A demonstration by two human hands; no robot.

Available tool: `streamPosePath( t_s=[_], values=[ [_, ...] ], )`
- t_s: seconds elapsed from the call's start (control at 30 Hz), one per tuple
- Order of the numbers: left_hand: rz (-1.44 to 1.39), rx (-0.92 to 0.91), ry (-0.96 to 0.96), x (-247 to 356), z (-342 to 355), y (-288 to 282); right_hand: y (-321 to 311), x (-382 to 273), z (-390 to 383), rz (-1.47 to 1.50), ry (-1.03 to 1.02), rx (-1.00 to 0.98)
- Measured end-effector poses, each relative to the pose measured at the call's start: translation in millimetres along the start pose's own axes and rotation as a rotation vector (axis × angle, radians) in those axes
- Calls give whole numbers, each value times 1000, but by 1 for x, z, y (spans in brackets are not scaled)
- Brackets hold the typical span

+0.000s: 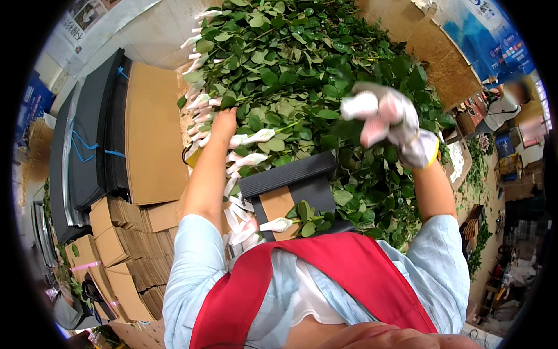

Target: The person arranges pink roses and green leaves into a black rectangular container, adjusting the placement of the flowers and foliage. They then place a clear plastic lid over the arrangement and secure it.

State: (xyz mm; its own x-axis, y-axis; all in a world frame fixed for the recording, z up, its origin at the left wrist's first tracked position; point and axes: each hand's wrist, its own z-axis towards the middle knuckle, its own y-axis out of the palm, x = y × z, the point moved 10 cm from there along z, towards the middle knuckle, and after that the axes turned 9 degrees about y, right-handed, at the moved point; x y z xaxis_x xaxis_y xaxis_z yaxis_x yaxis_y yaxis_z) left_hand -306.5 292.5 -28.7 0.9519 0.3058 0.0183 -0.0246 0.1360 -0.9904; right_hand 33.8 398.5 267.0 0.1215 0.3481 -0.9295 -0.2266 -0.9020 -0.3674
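Note:
My bare left hand [224, 123] reaches among white-sleeved rose buds [200, 102] at the left edge of a large heap of leafy rose stems [308, 64]. Leaves and buds hide most of its fingers. Over the right part of the heap is my right hand [395, 119], in a pale glove with a yellow cuff. Pinkish-white shapes at its fingers are blurred, so I cannot tell glove tips from buds. Between my arms, a single rose in a white net sleeve [276, 224] lies across a brown cardboard strip [279, 205] and a black ribbed sheet [288, 174].
To the left stand black sheets [96, 134] with blue ties and a large cardboard panel [154, 131]. Folded cardboard stacks [131, 250] lie below them. White strips [235, 218] are near my left elbow. A person [505, 107] is at the far right, beyond a brown board [433, 49].

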Motion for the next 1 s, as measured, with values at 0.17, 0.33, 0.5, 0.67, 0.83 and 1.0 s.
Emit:
streamPosePath(
  t_s=[0.17,0.33,0.5,0.67,0.83,1.0],
  values=[
    [162,239,37,44,6,-69,3,-36,-17,-682,106,-19],
    [188,103,-43,17,19,-28,-197,-56,-104,-1071,228,729],
    [-12,-198,-22,12,20,-17,-293,-52,-219,-1089,402,1046],
    [-250,-32,9,3,22,-63,-308,-39,-249,-1016,414,1128],
    [-109,105,-138,34,3,-185,-291,-39,-228,-978,310,1118],
    [-538,23,405,136,-41,-153,-227,-58,-168,-769,-46,972]
  ],
)
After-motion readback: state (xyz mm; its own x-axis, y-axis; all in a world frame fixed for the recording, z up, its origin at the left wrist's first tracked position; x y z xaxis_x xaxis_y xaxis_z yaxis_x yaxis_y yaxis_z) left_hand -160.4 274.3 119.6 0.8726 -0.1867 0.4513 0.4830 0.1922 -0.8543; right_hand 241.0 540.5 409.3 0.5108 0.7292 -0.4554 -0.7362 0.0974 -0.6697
